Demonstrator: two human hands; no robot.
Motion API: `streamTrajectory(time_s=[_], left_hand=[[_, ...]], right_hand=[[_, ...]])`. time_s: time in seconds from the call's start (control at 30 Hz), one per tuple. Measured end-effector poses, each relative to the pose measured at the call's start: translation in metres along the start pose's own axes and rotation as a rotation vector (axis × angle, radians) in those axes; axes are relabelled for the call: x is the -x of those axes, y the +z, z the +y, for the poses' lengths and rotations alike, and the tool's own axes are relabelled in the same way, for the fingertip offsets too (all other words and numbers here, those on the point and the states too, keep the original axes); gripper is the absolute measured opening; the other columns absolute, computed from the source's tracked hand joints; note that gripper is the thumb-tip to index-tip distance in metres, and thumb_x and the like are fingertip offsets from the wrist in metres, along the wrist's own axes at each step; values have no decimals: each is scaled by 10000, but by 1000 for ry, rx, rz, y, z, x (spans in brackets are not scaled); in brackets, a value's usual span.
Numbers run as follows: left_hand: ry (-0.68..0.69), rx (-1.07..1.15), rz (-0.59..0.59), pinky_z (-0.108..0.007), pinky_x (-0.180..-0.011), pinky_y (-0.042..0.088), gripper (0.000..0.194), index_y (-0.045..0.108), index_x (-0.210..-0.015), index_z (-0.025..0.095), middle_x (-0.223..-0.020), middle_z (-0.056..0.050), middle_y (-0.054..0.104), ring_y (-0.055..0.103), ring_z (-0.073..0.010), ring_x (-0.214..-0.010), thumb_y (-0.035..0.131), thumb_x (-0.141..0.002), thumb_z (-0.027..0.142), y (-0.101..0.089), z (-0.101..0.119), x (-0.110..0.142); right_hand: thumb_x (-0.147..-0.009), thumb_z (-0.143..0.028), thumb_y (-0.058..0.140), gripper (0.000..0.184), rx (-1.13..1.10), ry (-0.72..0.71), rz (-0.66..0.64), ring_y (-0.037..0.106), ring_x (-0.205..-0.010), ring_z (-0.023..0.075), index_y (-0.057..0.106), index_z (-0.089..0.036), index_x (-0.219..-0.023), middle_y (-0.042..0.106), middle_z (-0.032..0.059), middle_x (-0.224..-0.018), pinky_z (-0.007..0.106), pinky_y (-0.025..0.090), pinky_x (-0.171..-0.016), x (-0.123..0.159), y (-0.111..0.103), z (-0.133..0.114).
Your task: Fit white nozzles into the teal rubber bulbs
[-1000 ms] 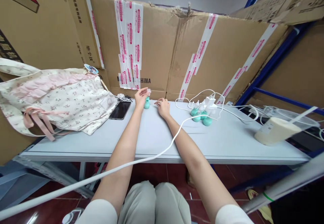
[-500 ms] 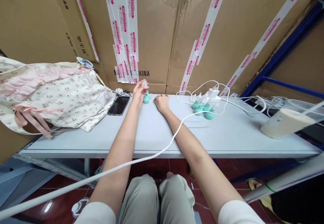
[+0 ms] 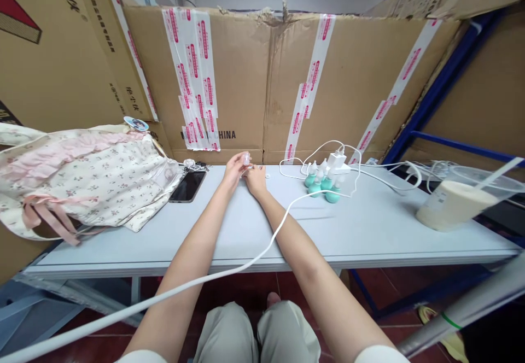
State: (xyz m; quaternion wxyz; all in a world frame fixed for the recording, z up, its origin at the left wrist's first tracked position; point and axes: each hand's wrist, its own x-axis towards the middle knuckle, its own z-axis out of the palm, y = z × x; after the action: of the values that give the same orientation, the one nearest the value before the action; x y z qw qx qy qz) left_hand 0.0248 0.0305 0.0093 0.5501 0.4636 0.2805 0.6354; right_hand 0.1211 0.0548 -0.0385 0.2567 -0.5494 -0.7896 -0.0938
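My left hand [image 3: 233, 173] is closed at the back of the table, pinching a small translucent pinkish cap [image 3: 246, 158] between its fingertips. Right beside it, my right hand [image 3: 256, 180] rests low over the tabletop, its fingers curled in under the cap. Whatever those fingers hold is hidden. A small white ring-like piece [image 3: 267, 176] lies just right of my right hand. Farther right stands a cluster of several small green squeeze bottles [image 3: 327, 182] with clear pointed tips. The single green bottle seen earlier is out of sight, perhaps behind my hands.
A phone [image 3: 187, 187] and a floral cloth bag [image 3: 102, 177] lie to the left. At right are a white charger [image 3: 338, 160] with cables and a plastic cup [image 3: 455, 204] of pale drink. A white cable [image 3: 229, 271] crosses over my forearms. Cardboard [image 3: 241, 84] walls the back.
My hands have come together, the right moving left and the left moving right with the cap. The lone green bottle is no longer visible, and a white piece now shows. The view has tilted up.
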Motion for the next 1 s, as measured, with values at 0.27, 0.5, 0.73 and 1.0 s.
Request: streamTrajectory(time_s=[0.27, 0.5, 0.73, 1.0], left_hand=[[32, 24, 33, -218, -738, 461, 242, 593, -974, 157, -922, -49, 683, 623, -83, -691, 655, -763, 257, 13, -13, 4], [-181, -121, 88, -272, -802, 466, 181, 581, -942, 122, -787, -50, 682, 625, -93, -641, 622, -785, 204, 1, -32, 0], [-306, -168, -59, -306, -826, 470, 193, 583, -910, 126, -720, -36, 672, 634, -111, -647, 656, -735, 160, -1, -39, 6], [-315, -177, -37, -284, -801, 470, 236, 579, -916, 133, -677, -1, 654, 630, -98, -642, 671, -700, 157, 0, -43, 2]], right_hand=[[-923, -337, 436, 300, -282, 324, 331, 533, -884, 213, 723, -251, -928, 708, 65, -900, 347, 288, -794, 22, -35, 19], [-819, -381, 583, 217, -540, 211, 302, 546, -701, 167, 752, -245, -821, 716, 26, -780, 283, 383, -706, 48, -60, 43], [-804, -325, 595, 175, -444, 133, 230, 543, -679, 155, 755, -255, -820, 711, 10, -741, 283, 356, -713, 40, -64, 38], [-865, -294, 530, 189, -280, 43, 239, 534, -840, 184, 716, -266, -843, 714, 0, -884, 328, 270, -767, 45, -57, 33]])
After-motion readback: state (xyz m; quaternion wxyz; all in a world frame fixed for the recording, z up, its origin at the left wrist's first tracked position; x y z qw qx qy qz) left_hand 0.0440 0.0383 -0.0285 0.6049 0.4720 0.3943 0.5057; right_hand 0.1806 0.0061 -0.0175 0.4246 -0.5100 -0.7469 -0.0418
